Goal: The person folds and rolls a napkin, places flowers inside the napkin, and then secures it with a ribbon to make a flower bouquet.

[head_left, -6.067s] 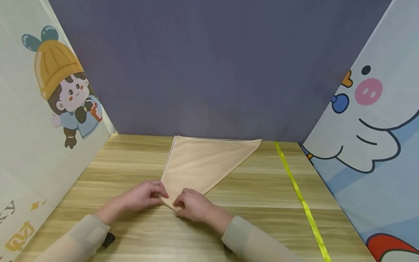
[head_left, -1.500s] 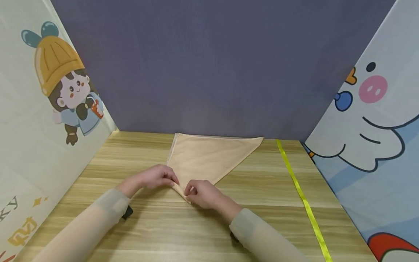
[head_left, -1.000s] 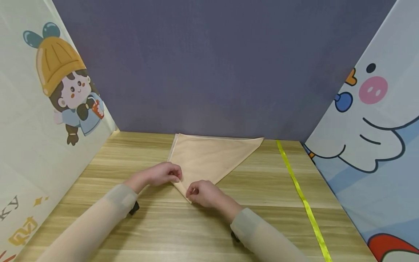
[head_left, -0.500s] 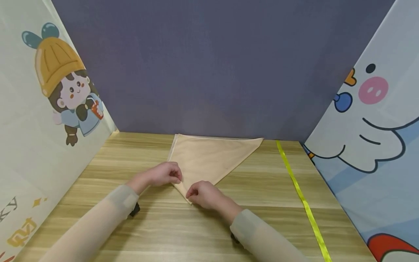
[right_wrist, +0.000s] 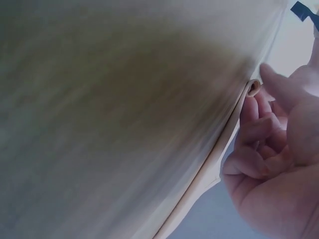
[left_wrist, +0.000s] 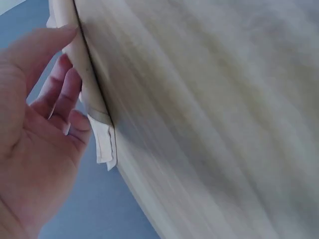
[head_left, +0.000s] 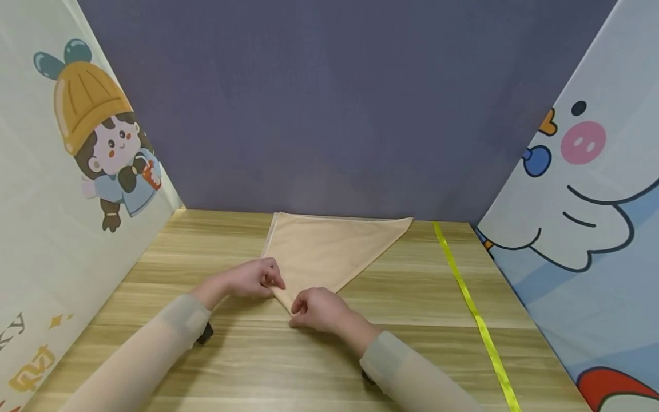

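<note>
A peach cloth [head_left: 329,246] lies on the table, tapering to a point at its far right. Its near-left edge is turned into a narrow roll [head_left: 284,297]; the roll's open end [right_wrist: 254,87] shows in the right wrist view. With thumb and curled fingers, my left hand [head_left: 254,277] pinches the roll at its left part. The left wrist view has the left thumb [left_wrist: 47,42] on the roll and layered cloth ends [left_wrist: 103,144] hanging out beyond the fingers. My right hand [head_left: 321,310] holds the roll's near right end between fingers and thumb.
A yellow strip [head_left: 471,306] runs front to back along the right of the wood-grain table [head_left: 231,366]. Behind stands a dark grey-blue panel [head_left: 329,103]. Printed cartoon panels close in the left [head_left: 31,171] and right [head_left: 618,240] sides.
Over six seconds the cloth's near edge has been rolled farther away from me, and both hands moved with it. In the last half second my left hand shifted slightly left, my right thumb lower.
</note>
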A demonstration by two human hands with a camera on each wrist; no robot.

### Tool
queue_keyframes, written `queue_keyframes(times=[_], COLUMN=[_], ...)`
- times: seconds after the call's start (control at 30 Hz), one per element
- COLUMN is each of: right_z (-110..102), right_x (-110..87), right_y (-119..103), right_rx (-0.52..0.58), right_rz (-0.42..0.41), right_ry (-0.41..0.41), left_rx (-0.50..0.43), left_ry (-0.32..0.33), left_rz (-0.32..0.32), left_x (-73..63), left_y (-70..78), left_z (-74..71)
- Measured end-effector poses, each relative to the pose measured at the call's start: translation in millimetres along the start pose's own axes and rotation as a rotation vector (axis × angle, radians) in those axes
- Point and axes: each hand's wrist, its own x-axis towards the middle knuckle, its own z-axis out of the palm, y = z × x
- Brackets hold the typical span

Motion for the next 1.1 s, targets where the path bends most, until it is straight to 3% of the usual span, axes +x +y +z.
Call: queue_keyframes(times=[0.13, 0.3, 0.6, 0.83, 1.1], right_z=[2, 2, -1, -5, -6], right_x=[-0.4, -3.3, -18.2, -32.2, -43.6], right_y=[-2, -3, 4, 8, 15], right_rx=[-0.099, -0.130, -0.123, -0.084, -0.048], right_rz=[-0.032, -0.037, -0.075, -0.079, -0.117], right_ry=[0.015, 0.017, -0.002, -0.052, -0.049], left_rx=[0.052, 0.084, 0.080, 0.068, 0.059], left_ry=[0.015, 0.028, -0.011, -0.068, -0.116], left_rz=[0.061, 0.105, 0.105, 0.128, 0.121], left_x=[-0.8, -4.7, -12.9, -13.4, -15.0], left_y=[1.9, 6.2, 18.7, 29.4, 36.9], left_z=[3.0, 6.4, 11.1, 14.5, 16.0])
